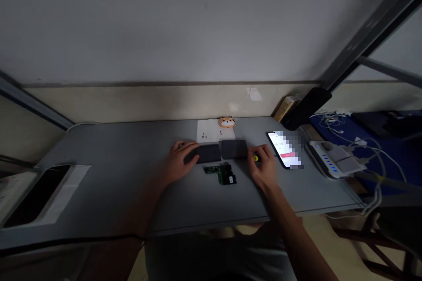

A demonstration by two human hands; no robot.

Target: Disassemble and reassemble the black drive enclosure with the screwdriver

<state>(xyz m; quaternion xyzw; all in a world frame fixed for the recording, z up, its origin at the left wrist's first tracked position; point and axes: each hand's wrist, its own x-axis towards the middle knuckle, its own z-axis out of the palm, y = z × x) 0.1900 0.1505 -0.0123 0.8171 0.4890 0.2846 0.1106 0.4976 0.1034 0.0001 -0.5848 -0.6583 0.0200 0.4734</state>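
My left hand (180,161) grips the left end of a flat black rectangular panel (209,153) lying on the desk, thumb at its near edge and fingers over the far side. Beside that panel, to the right, sits a second dark rectangular box-like piece (234,149). Closed at its right end is my right hand (264,167), with a small dark tool with a yellow end (256,158) between the fingers, likely a screwdriver; its tip is too small to make out. A green circuit board (221,174) with a black part and white label rests nearer me, between the hands.
Behind the panels, white paper (211,128) holds several tiny dark bits and an orange animal-faced case (227,122). A lit phone (284,150) and a power strip (326,160) with plugs are at right. A dark tablet-like slab (38,195) lies far left.
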